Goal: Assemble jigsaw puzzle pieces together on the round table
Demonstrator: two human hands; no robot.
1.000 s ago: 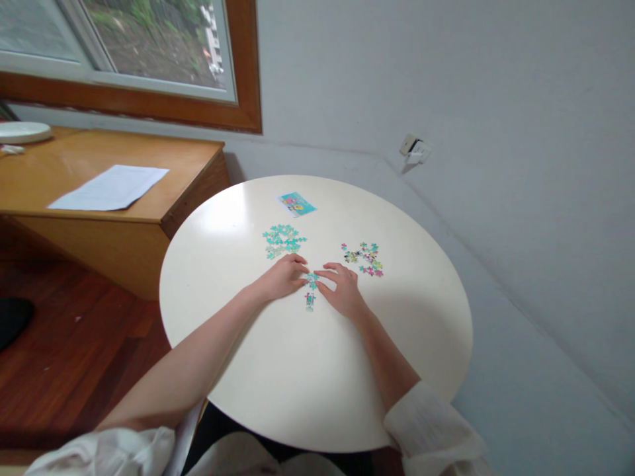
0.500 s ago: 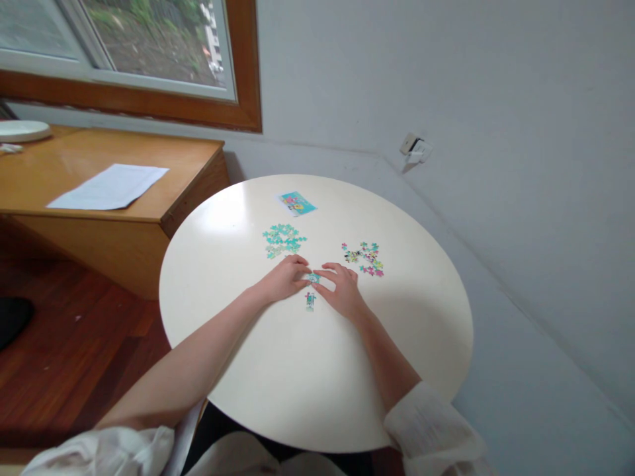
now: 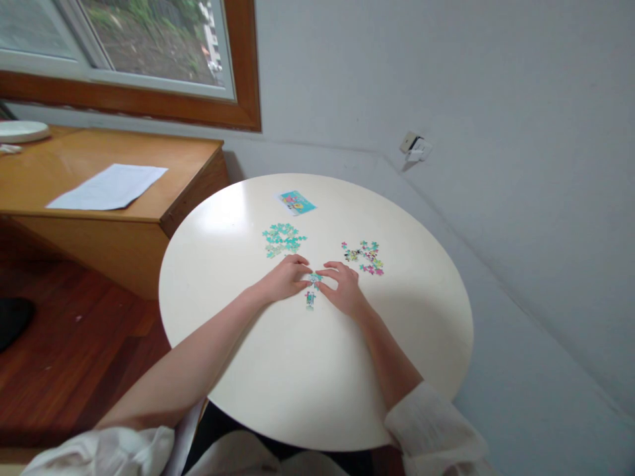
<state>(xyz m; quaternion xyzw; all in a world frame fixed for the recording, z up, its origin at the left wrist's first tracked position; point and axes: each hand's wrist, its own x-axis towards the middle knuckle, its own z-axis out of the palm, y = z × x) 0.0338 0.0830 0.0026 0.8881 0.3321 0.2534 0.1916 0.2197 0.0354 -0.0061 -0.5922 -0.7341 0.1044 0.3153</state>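
On a round white table (image 3: 297,390), my left hand (image 3: 284,277) and my right hand (image 3: 343,288) meet fingertip to fingertip over small teal puzzle pieces (image 3: 313,278). Both hands pinch these pieces with curled fingers. A small joined strip of pieces (image 3: 310,300) lies just below my fingertips. A pile of teal pieces (image 3: 282,238) sits behind my left hand. A pile of pink and dark pieces (image 3: 364,256) lies behind my right hand. A small picture card (image 3: 296,203) rests near the table's far edge.
A wooden desk (image 3: 99,218) stands to the left with a sheet of paper (image 3: 109,186) and a white plate (image 3: 22,130) on it. A window (image 3: 124,46) is above it. Grey walls close in at the back and right, with a wall socket (image 3: 415,147).
My fingertips have drawn slightly closer together over the teal pieces. Otherwise the hands and piles stay in place.
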